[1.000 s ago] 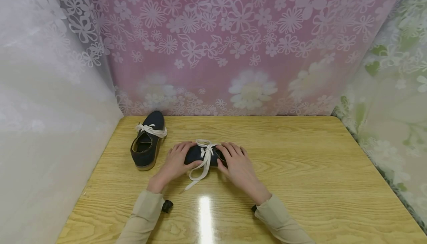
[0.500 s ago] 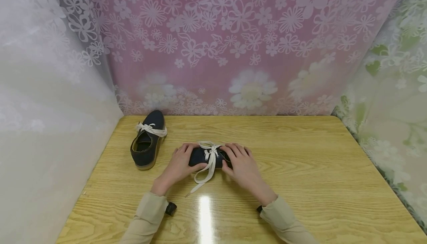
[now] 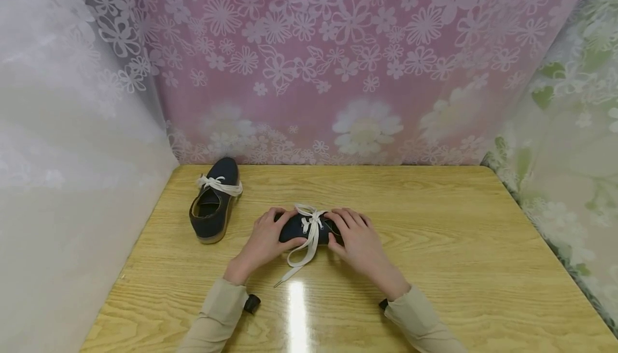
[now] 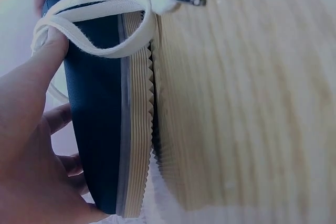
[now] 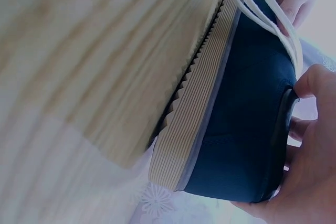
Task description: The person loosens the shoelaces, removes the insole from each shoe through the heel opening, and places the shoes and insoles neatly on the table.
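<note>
A navy shoe (image 3: 292, 230) lies crosswise on the table between both hands, its toe to the left and its heel to the right. My left hand (image 3: 264, 239) grips the toe end, thumb along the near side and fingers over the far side. At the heel end, my right hand (image 3: 358, 239) holds the shoe around its opening. White laces (image 3: 314, 229) are tied in a bow, and one loop and a tipped end hang over the near side. In the left wrist view the ridged tan sole (image 4: 137, 129) stands right at the wood surface.
A second navy shoe (image 3: 212, 219) with tied white laces stands at the table's back left, toe toward the pink flowered curtain (image 3: 299, 74). The wooden table (image 3: 434, 224) meets a white sheet (image 3: 72, 192) at left and a green-leaf curtain (image 3: 569, 192) at right.
Both hands have slid the held shoe a little to the right along the table, laces moving with it. The second shoe has stayed in place.
</note>
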`<state>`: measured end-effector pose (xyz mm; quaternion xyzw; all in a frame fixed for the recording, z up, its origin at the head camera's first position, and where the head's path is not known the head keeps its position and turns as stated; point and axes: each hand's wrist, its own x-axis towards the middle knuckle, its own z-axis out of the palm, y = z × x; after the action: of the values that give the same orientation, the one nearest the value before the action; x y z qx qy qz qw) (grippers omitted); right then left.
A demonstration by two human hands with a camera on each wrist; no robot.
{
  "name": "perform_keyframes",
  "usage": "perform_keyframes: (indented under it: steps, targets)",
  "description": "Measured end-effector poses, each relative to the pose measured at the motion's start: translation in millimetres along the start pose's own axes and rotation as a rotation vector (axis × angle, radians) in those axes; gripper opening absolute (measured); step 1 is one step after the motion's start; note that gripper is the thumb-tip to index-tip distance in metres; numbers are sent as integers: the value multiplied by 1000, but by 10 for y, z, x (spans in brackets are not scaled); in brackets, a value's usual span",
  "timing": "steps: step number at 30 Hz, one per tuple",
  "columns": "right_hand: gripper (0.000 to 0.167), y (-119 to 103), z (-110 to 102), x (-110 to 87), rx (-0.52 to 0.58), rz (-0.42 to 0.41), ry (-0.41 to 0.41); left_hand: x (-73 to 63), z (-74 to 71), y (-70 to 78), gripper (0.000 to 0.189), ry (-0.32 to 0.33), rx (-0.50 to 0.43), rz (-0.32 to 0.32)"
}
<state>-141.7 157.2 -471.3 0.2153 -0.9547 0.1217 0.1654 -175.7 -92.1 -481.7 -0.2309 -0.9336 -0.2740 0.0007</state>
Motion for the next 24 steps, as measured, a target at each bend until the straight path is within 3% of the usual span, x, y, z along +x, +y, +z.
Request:
perform_keyframes:
  steps: [15, 24]
  targets:
    - [38, 31, -72, -135, -15, -17, 41, -11, 56, 102, 74, -21, 12, 18]
    - [38, 74, -115, -195, 4, -29, 44, -24, 85, 174, 76, -56, 22, -4]
